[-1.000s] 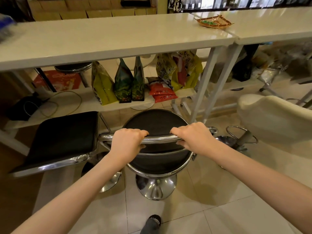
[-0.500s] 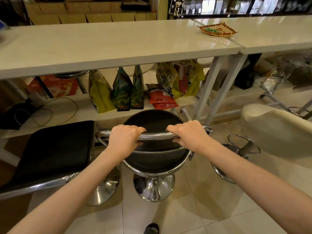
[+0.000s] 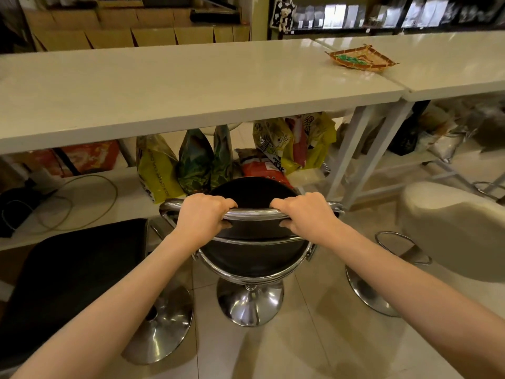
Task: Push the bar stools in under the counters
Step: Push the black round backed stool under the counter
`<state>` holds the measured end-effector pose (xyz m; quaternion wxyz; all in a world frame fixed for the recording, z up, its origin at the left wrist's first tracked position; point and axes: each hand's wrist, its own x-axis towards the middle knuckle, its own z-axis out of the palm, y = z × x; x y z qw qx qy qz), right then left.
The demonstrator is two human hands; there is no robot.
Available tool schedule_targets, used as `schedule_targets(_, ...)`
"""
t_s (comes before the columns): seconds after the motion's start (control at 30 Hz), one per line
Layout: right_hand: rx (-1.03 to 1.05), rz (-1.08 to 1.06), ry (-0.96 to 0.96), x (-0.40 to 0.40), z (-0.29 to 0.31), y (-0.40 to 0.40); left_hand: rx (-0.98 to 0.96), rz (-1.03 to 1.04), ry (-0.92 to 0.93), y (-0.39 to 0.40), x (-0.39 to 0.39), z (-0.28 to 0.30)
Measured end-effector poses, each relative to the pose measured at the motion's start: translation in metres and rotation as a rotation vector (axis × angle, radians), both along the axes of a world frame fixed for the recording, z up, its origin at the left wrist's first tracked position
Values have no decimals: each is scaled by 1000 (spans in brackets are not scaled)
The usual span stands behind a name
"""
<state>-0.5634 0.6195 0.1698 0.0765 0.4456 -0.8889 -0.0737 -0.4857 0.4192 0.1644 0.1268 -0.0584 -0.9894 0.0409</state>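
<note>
A round black bar stool (image 3: 252, 192) with a chrome back rail and chrome pedestal base stands in front of me, its seat's far edge close to the lower shelf under the white counter (image 3: 175, 86). My left hand (image 3: 202, 217) and my right hand (image 3: 306, 214) both grip the chrome back rail, one at each side. A square black stool (image 3: 68, 269) stands to the left, out from the counter. A cream stool (image 3: 453, 228) stands to the right, also out on the floor.
Coffee bags (image 3: 158, 165) and snack packs stand on the low shelf (image 3: 82, 203) under the counter, along with a cable. White counter legs (image 3: 352, 154) rise right of the round stool. A woven tray (image 3: 360, 57) lies on the countertop. The floor is beige tile.
The round stool has slid forward toward the counter with both hands still on its rail. I have stepped closer, and the shoe at the bottom has left view.
</note>
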Motion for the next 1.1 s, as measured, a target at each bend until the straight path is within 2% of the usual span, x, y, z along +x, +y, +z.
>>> schedule_targets(0.33, 16, -48, 14, -38, -1, -20, -23, -11, 5, -21, -46, -6)
schedule_targets(0.67, -13, -66, 13, -51, -5, -22, -15, -20, -2, -23, -57, -8)
schedule_targets(1.1, -26, 67, -28, -76, -5, -2, 8, 56, -3, 4, -56, -9)
